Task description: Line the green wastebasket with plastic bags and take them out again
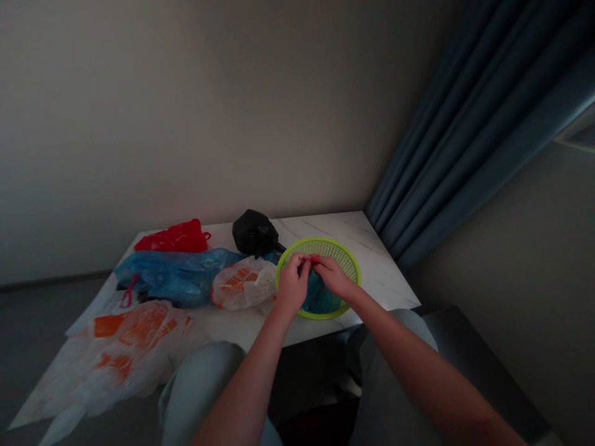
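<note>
My left hand [294,280] and my right hand [333,276] meet over a lime-green plastic basket [356,263]. Their fingertips are pinched together on a small red thing [315,257], too small and dim to name. Beneath the hands, inside the basket, lies a blue-green bundle [320,298] that looks like thin plastic. Fingers and wrists hide part of it. Close to the basket's left side is a white plastic bag with orange print [246,282].
A black knotted bag [253,230] sits behind the basket. Leftward lie a red bag [179,236], a long blue plastic bag [186,272] and a larger white-orange bag [134,347] hanging over the marbled table's [383,266] front edge. A blue curtain [446,136] hangs at right.
</note>
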The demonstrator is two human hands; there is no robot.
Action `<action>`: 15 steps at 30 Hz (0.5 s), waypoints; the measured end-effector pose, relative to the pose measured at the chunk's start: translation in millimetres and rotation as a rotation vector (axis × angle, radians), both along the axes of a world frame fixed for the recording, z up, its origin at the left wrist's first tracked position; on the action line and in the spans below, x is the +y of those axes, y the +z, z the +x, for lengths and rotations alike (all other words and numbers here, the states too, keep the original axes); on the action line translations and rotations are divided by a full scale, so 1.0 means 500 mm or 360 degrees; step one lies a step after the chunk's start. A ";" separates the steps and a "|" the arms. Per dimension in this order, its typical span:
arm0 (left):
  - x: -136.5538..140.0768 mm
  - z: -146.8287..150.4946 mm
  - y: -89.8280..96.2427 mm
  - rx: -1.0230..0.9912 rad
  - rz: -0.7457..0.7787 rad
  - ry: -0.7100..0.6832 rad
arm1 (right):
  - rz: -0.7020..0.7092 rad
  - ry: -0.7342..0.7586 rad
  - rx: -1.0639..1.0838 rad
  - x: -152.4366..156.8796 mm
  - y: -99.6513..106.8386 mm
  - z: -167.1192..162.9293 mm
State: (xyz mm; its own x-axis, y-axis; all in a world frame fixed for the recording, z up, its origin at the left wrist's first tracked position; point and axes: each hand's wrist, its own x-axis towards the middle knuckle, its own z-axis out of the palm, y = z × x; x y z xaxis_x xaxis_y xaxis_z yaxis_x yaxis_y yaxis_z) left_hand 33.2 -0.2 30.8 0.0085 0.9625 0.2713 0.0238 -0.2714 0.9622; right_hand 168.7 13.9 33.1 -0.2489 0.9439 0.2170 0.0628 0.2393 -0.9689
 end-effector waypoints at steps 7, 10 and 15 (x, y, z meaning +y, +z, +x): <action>0.002 -0.004 -0.006 -0.0195 -0.0201 0.0026 | -0.0002 0.0046 -0.0008 -0.015 0.021 0.006; 0.004 -0.002 -0.013 -0.0170 -0.0179 0.0015 | 0.0027 0.0031 -0.0031 -0.015 0.024 0.005; 0.014 0.001 -0.031 -0.0063 -0.0078 0.0075 | 0.0043 -0.0064 -0.0021 -0.012 0.019 0.005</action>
State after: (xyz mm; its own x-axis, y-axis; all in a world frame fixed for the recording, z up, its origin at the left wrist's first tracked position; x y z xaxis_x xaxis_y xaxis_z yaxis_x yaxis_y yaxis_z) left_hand 33.7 6.8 15.4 -0.0467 0.9736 0.2232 -0.0033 -0.2236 0.9747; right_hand 171.0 7.8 42.6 -0.2142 0.9470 0.2395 0.0858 0.2625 -0.9611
